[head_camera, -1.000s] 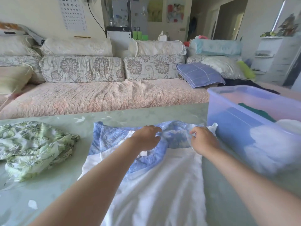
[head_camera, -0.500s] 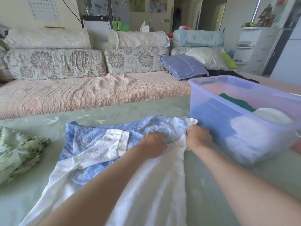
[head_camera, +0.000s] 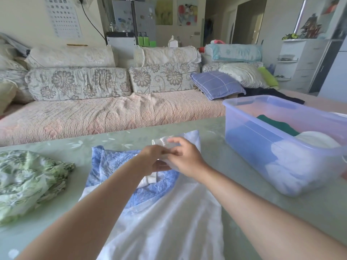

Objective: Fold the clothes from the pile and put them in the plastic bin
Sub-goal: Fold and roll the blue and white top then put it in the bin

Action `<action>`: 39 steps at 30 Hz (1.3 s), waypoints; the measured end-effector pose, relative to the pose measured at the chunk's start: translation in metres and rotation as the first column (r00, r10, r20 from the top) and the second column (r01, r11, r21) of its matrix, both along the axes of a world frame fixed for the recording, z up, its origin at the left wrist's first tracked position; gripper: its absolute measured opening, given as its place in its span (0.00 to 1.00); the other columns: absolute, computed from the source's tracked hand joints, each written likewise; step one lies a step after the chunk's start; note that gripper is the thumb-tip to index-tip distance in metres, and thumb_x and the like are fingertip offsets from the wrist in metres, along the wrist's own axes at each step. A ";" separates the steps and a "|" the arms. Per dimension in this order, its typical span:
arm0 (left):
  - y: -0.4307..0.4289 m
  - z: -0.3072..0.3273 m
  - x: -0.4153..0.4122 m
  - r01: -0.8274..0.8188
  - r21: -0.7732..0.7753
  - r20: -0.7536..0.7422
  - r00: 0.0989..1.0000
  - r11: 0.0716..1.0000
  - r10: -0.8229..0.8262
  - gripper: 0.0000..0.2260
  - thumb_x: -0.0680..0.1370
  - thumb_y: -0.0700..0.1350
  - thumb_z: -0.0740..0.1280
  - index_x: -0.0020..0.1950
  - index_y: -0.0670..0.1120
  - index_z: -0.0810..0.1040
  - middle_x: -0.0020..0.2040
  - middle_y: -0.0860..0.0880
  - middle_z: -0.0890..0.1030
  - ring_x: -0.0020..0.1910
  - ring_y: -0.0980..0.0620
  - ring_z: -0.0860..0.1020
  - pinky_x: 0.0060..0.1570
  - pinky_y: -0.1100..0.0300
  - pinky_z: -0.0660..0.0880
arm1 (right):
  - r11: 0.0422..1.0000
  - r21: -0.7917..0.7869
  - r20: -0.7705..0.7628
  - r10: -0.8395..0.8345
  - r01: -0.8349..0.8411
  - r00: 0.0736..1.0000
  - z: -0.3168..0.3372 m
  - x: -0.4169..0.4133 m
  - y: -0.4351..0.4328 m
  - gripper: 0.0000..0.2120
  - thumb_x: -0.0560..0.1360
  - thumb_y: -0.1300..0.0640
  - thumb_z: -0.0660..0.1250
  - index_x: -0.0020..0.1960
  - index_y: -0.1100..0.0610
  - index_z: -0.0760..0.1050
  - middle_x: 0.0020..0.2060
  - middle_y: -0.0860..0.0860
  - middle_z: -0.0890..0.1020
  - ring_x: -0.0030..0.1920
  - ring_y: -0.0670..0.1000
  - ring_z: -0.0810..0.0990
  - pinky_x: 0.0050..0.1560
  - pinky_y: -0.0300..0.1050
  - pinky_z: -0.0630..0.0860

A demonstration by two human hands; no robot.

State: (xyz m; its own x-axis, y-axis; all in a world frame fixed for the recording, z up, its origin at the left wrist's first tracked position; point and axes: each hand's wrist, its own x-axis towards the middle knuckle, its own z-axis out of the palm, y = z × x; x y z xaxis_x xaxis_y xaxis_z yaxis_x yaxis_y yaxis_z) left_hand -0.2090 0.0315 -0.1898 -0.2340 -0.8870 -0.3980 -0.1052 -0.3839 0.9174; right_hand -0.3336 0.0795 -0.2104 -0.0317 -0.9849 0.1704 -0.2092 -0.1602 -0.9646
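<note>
A white and blue garment point(head_camera: 165, 218) lies spread on the green table point(head_camera: 281, 209) in front of me. My left hand point(head_camera: 153, 156) and my right hand point(head_camera: 185, 159) meet over its far end, both pinching a white sleeve edge lifted off the cloth. A crumpled green floral garment point(head_camera: 28, 181) sits at the left of the table. The translucent blue plastic bin point(head_camera: 249, 139) stands at the right, holding folded white, blue and dark green clothes.
A long sofa point(head_camera: 105, 113) with floral cushions runs behind the table's far edge. A blue checked pillow point(head_camera: 216, 84) and dark clothing lie on its right end. White drawers point(head_camera: 300, 64) stand at the far right.
Both hands have come together and raised the white sleeve edge off the garment; before, they were pressed apart on the cloth. The camera view has swung back left.
</note>
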 end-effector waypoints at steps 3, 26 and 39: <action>-0.006 -0.008 0.020 -0.130 -0.022 0.161 0.978 0.991 0.132 0.12 0.78 0.33 0.54 0.56 0.35 0.74 0.44 0.39 0.81 0.37 0.41 0.81 0.41 0.48 0.82 | 0.992 -0.056 -0.150 -0.118 0.111 0.982 -0.007 0.001 -0.004 0.09 0.77 0.60 0.66 0.53 0.48 0.79 0.49 0.46 0.85 0.50 0.45 0.83 0.59 0.48 0.78; -0.041 -0.082 0.015 0.683 -0.304 0.952 0.230 0.664 0.200 0.23 0.82 0.56 0.48 0.77 0.52 0.56 0.78 0.49 0.56 0.76 0.48 0.54 0.73 0.44 0.53 | 0.994 0.101 -0.948 0.087 0.030 0.306 -0.051 -0.016 -0.086 0.31 0.82 0.41 0.49 0.81 0.49 0.44 0.81 0.51 0.45 0.80 0.51 0.42 0.78 0.58 0.43; -0.047 -0.074 0.019 0.690 -0.377 0.887 0.076 0.618 0.456 0.16 0.81 0.48 0.54 0.65 0.47 0.74 0.64 0.47 0.72 0.64 0.46 0.70 0.59 0.51 0.66 | 0.962 0.173 -0.973 0.133 0.213 0.188 -0.057 -0.020 -0.110 0.33 0.81 0.38 0.46 0.81 0.51 0.45 0.80 0.59 0.42 0.79 0.59 0.38 0.76 0.64 0.37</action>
State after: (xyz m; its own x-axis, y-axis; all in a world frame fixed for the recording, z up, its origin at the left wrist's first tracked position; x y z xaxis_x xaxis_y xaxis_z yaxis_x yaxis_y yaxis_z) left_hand -0.1900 -0.0154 -0.2633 -0.3433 -0.9098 0.2331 -0.9332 0.3024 -0.1941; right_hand -0.3535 -0.0301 -0.2673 -0.0525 -0.9922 -0.1134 -0.9984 0.0495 0.0290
